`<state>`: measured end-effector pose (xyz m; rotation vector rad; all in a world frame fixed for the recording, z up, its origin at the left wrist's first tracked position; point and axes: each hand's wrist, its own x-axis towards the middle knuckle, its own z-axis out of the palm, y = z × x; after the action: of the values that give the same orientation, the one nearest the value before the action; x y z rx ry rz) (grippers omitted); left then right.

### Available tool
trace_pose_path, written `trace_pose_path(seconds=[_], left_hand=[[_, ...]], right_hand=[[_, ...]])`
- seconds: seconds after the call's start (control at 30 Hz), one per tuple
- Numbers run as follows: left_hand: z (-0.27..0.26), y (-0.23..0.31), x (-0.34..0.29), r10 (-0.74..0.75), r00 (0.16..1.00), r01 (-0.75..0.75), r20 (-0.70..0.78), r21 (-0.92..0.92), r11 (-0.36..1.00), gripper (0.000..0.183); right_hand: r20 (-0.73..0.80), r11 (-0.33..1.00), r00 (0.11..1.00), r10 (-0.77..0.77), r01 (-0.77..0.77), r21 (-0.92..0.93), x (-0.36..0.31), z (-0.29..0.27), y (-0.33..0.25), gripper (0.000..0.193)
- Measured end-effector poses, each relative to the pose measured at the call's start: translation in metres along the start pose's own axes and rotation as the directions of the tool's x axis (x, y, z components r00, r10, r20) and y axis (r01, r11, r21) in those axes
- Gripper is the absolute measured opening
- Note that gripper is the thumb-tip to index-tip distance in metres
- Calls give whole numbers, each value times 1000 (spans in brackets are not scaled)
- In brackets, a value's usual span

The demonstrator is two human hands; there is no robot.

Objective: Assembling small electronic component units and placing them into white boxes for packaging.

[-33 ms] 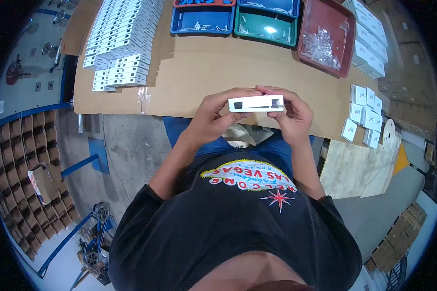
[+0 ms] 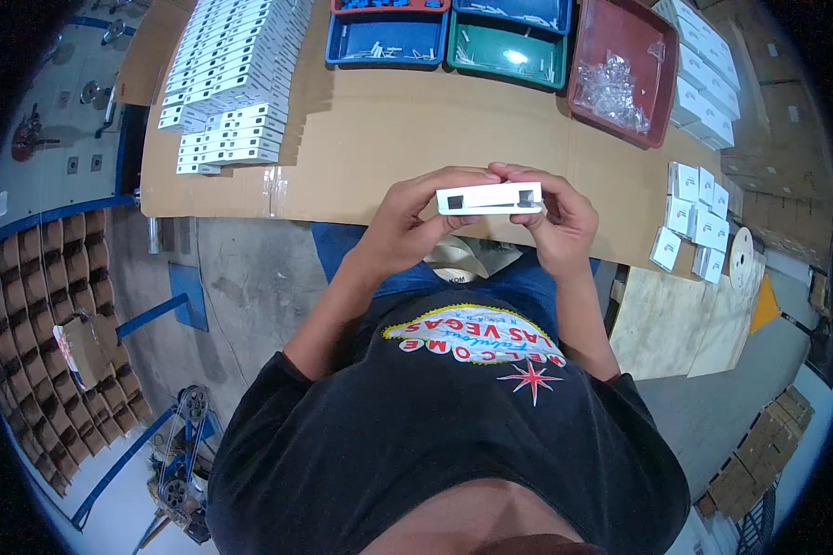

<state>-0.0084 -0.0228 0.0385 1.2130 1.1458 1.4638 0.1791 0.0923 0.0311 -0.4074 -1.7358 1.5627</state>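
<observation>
A flat white rectangular plastic housing (image 2: 488,198) is held up in front of my chest, over the table's near edge. Two dark square openings show on the side facing up, with a slanted gap between them at the right. My left hand (image 2: 421,208) grips its left end, thumb below and fingers along the far side. At the other end my right hand (image 2: 565,220) pinches it the same way. The fingertips of both hands meet behind the housing, and its far face is hidden.
Stacked white housings (image 2: 236,74) stand at the far left of the cardboard-covered table (image 2: 370,139). Small parts fill a blue tray (image 2: 386,42) and a green tray (image 2: 506,57). A dark red tray (image 2: 615,88) holds clear pieces. Small white boxes (image 2: 694,217) lie at the right edge.
The right opening of the housing looks darker now, where it was greyish before. Both hands keep nearly the same place and grip.
</observation>
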Motion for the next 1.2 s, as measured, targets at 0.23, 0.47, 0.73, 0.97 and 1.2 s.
trace_pose_path(seconds=[0.23,0.47,0.73,0.97,1.2], left_hand=[[-3,3,0,-22,999,20,40,43,999,36],[7,-2,-1,-86,993,82,-86,-57,995,41],[6,-30,5,-519,816,307,-255,-571,762,37],[-3,-62,-4,-473,854,357,-216,-418,836,37],[-8,-79,-8,-329,898,261,-292,-247,933,32]], right_hand=[[-41,1000,999,25,-25,0,-4,2,0,28],[-130,980,974,185,-193,-47,-11,-2,6,33],[-14,870,870,493,-492,39,-4,1,29,27],[69,763,762,644,-646,17,-9,2,69,20],[84,751,754,651,-656,73,-12,9,66,23]])
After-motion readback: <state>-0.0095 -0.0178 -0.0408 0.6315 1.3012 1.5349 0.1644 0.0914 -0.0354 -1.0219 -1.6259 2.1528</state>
